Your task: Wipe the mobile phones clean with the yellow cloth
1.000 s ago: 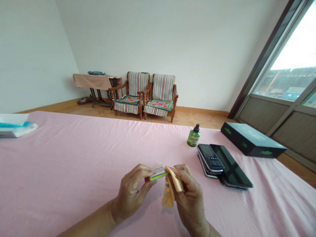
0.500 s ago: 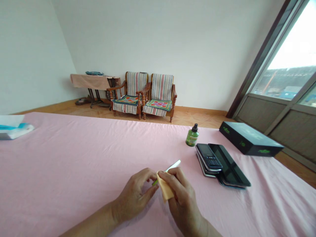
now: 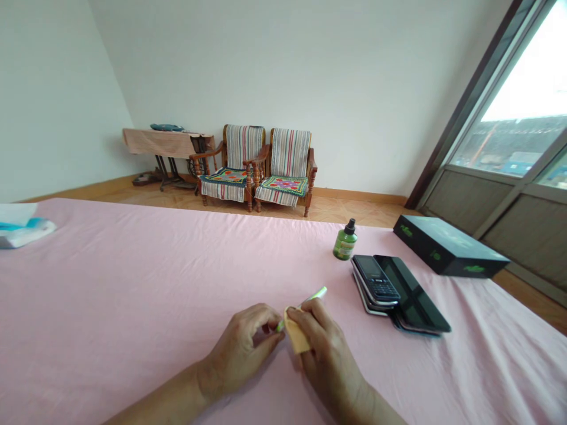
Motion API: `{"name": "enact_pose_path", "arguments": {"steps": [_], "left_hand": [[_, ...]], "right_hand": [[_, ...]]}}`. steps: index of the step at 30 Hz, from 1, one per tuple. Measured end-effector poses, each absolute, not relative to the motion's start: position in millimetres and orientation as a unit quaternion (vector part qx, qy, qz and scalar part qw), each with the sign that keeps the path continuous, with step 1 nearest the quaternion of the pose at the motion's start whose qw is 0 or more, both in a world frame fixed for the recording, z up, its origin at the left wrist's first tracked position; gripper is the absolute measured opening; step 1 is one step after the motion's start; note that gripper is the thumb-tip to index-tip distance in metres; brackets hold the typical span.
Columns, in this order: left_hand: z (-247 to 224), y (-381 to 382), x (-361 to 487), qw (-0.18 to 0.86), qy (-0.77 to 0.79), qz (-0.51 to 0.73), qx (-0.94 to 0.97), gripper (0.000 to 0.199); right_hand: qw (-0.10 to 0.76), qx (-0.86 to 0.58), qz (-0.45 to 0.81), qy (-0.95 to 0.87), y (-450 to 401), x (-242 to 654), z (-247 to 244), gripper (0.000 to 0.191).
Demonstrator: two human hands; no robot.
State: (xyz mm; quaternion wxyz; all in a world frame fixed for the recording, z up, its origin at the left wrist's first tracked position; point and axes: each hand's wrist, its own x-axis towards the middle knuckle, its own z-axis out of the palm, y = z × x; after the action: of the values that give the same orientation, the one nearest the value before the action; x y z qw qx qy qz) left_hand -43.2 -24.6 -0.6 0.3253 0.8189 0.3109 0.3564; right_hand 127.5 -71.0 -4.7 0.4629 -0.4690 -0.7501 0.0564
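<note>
Over the pink cloth, my left hand [image 3: 243, 345] pinches the near end of a thin green-and-white object [image 3: 318, 293] between thumb and fingers. It looks long and narrow, but its kind is unclear from this angle. My right hand [image 3: 330, 354] is closed on a small yellow cloth [image 3: 296, 336], folded around the middle of that object. The far end sticks out past my right fingers, pointing up and right. Right of my hands, a keypad phone [image 3: 375, 278] lies atop a small stack of phones, beside a black tablet [image 3: 414, 295].
A green spray bottle [image 3: 344, 241] stands behind the phones. At the right back lies a black box [image 3: 449, 245]. A white-and-blue pack [image 3: 26, 230] sits at the left edge of the pink tablecloth [image 3: 133, 265]. Beyond are two wooden armchairs [image 3: 286, 159] and a covered sewing table [image 3: 155, 141].
The thin object has turned slightly, so its far end now shows more green than white. Both hands keep their grip, with the yellow cloth shifted only a little.
</note>
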Motion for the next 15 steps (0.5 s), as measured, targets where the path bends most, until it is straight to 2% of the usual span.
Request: {"name": "enact_pose_path", "arguments": {"steps": [8, 15], "left_hand": [[-0.7, -23.9, -44.7, 0.282, 0.306, 0.361, 0.834, 0.007], [1.0, -25.0, -42.8, 0.251, 0.312, 0.366, 0.840, 0.005]], "right_hand": [[0.485, -0.532, 0.009, -0.694, -49.9, 164.5, -8.5, 0.044], [0.484, -0.544, 0.017, -0.685, -48.9, 165.0, -9.4, 0.047]]}}
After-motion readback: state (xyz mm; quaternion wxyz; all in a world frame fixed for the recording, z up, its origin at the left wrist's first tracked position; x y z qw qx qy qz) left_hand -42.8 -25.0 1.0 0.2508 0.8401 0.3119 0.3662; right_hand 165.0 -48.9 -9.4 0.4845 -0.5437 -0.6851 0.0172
